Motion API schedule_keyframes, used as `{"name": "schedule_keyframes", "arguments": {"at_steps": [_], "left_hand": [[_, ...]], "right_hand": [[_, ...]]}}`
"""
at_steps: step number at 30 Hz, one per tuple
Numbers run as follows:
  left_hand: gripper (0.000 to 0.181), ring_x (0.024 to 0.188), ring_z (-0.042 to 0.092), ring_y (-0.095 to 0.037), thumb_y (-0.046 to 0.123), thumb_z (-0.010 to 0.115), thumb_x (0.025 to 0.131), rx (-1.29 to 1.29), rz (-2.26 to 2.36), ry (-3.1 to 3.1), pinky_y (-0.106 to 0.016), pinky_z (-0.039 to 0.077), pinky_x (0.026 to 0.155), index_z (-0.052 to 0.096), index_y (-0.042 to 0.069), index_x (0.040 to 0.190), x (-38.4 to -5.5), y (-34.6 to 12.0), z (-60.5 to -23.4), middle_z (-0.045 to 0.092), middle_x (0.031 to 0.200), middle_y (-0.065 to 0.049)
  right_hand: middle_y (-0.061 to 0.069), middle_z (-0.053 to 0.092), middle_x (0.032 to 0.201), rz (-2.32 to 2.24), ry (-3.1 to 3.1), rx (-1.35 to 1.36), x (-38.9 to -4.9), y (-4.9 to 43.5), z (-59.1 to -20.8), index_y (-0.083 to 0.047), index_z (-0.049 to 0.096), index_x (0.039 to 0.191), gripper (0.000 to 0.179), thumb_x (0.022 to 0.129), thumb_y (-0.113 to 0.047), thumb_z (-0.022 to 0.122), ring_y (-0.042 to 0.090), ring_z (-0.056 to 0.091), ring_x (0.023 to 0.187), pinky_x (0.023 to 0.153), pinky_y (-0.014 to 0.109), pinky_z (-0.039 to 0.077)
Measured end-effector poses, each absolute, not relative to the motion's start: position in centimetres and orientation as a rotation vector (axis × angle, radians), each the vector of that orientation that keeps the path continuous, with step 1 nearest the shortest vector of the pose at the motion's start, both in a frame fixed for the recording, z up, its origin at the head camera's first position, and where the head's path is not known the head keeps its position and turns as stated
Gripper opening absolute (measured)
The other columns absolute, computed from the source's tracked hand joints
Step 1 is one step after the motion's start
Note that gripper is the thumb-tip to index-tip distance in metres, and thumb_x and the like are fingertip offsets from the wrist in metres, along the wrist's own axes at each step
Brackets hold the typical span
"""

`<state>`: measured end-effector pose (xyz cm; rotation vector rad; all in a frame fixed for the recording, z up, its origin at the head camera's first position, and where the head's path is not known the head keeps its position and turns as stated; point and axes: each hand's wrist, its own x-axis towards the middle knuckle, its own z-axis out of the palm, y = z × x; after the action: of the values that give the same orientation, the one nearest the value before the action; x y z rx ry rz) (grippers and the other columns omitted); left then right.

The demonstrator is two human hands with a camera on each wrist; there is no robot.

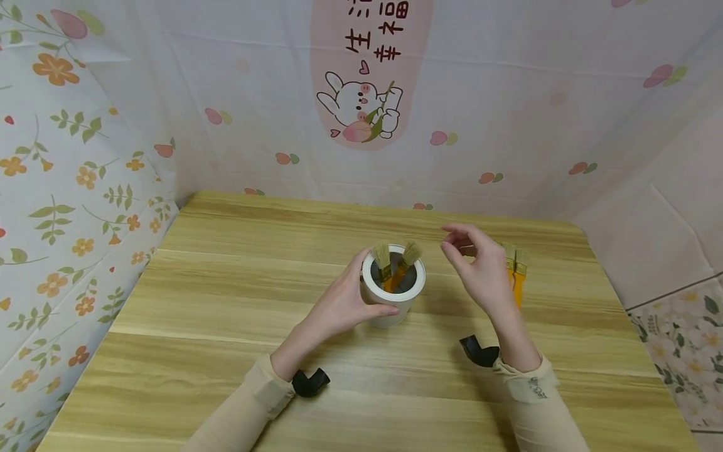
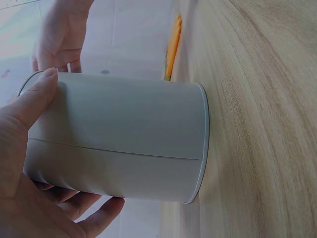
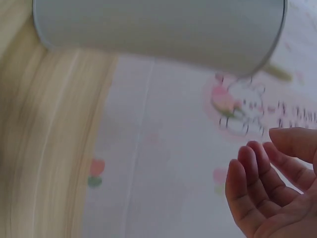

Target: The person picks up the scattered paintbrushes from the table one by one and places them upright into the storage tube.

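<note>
A pale grey-white can [image 1: 390, 321] with a white rim stands upright on the table. My left hand [image 1: 341, 300] grips its side, thumb near the front and fingers round the far side. Inside the can are two paintbrushes, bristles upward: one paintbrush [image 1: 382, 256] leans to the left, the other paintbrush [image 1: 412, 252] to the right. Their orange handles go down into the dark interior. Right of the can, my right hand [image 1: 484, 269] is raised with loosely bent fingers and nothing in them. Just beyond it lie more paintbrushes [image 1: 516, 285] with orange handles, partly hidden by that hand.
The wood-grain table [image 1: 237, 301] runs back to a printed curtain [image 1: 237, 81] with a rabbit picture. A floral cloth [image 1: 73, 238] hangs at the left. Black curved pieces [image 1: 309, 382] sit at both wrists.
</note>
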<state>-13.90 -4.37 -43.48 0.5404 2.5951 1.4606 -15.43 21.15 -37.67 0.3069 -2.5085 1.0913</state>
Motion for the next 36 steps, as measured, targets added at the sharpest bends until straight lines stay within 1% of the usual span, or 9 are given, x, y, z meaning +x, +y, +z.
{"name": "schedule_keyframes", "arguments": {"at_steps": [4,14,16,18,22,25,27,30,36], "left_hand": [[0.113,0.138,0.052,-0.022,0.049,0.092,0.072,0.525,1.450,2.600,-0.053,0.047,0.110,0.024,0.034,0.160,-13.9,-4.3,-43.4,0.048,0.152,0.005],[0.111,0.138,0.052,-0.021,0.049,0.092,0.072,0.540,1.458,2.597,-0.053,0.046,0.111,0.024,0.037,0.159,-13.9,-4.4,-43.5,0.047,0.152,0.006],[0.111,0.138,0.052,-0.020,0.048,0.092,0.072,0.533,1.461,2.597,-0.053,0.046,0.111,0.024,0.037,0.159,-13.8,-4.3,-43.4,0.047,0.152,0.006],[0.111,0.138,0.052,-0.021,0.047,0.093,0.072,0.528,1.469,2.595,-0.053,0.047,0.111,0.025,0.037,0.159,-13.8,-4.3,-43.4,0.047,0.152,0.007],[0.111,0.137,0.052,-0.020,0.044,0.094,0.071,0.516,1.479,2.591,-0.052,0.047,0.110,0.025,0.037,0.158,-13.8,-4.3,-43.3,0.048,0.150,0.007],[0.111,0.137,0.052,-0.020,0.044,0.094,0.071,0.518,1.486,2.588,-0.052,0.047,0.111,0.025,0.037,0.158,-13.8,-4.3,-43.3,0.048,0.151,0.008],[0.111,0.137,0.052,-0.019,0.044,0.094,0.071,0.523,1.487,2.588,-0.052,0.047,0.111,0.026,0.037,0.158,-13.7,-4.3,-43.3,0.048,0.151,0.008],[0.111,0.137,0.052,-0.019,0.044,0.094,0.071,0.530,1.483,2.591,-0.052,0.047,0.111,0.026,0.036,0.158,-13.8,-4.3,-43.4,0.048,0.151,0.008],[0.111,0.137,0.052,-0.020,0.044,0.094,0.071,0.524,1.470,2.604,-0.052,0.047,0.110,0.026,0.037,0.158,-13.8,-4.3,-43.4,0.048,0.150,0.008]], "right_hand": [[0.013,0.070,0.104,1.161,-2.509,0.223,-16.3,23.2,-37.8,-0.005,0.067,0.129,0.030,0.100,-0.013,0.067,-0.012,0.058,0.086,0.077,0.003,0.047],[0.019,0.068,0.116,1.163,-2.670,0.062,-17.4,27.6,-38.0,-0.007,0.058,0.143,0.041,0.104,-0.021,0.061,-0.013,0.055,0.084,0.072,0.006,0.049],[0.020,0.067,0.119,1.161,-2.723,0.026,-17.6,28.2,-38.1,-0.008,0.054,0.146,0.044,0.105,-0.024,0.059,-0.010,0.056,0.084,0.071,0.009,0.051],[0.020,0.066,0.121,1.162,-2.777,-0.012,-17.7,28.8,-38.3,-0.009,0.051,0.149,0.048,0.105,-0.027,0.058,-0.001,0.062,0.087,0.070,0.012,0.054],[0.023,0.064,0.125,1.146,-2.882,-0.079,-18.0,29.5,-38.8,-0.008,0.046,0.153,0.053,0.106,-0.031,0.056,0.029,0.069,0.097,0.070,0.018,0.054],[0.027,0.061,0.128,1.162,-2.945,-0.111,-18.2,29.9,-39.1,-0.005,0.041,0.155,0.055,0.106,-0.028,0.055,0.042,0.067,0.105,0.071,0.023,0.056],[0.031,0.060,0.130,1.168,-2.993,-0.121,-18.4,30.2,-39.4,-0.002,0.038,0.156,0.058,0.106,-0.027,0.055,0.044,0.066,0.106,0.073,0.027,0.058],[0.033,0.057,0.132,1.164,-3.070,-0.143,-18.8,30.8,-39.9,0.000,0.033,0.157,0.062,0.106,-0.028,0.055,0.042,0.067,0.099,0.074,0.033,0.059],[0.036,0.053,0.136,1.091,-3.217,-0.179,-19.3,31.5,-40.8,0.003,0.025,0.159,0.071,0.105,-0.030,0.058,0.036,0.070,0.089,0.073,0.038,0.057]]}}
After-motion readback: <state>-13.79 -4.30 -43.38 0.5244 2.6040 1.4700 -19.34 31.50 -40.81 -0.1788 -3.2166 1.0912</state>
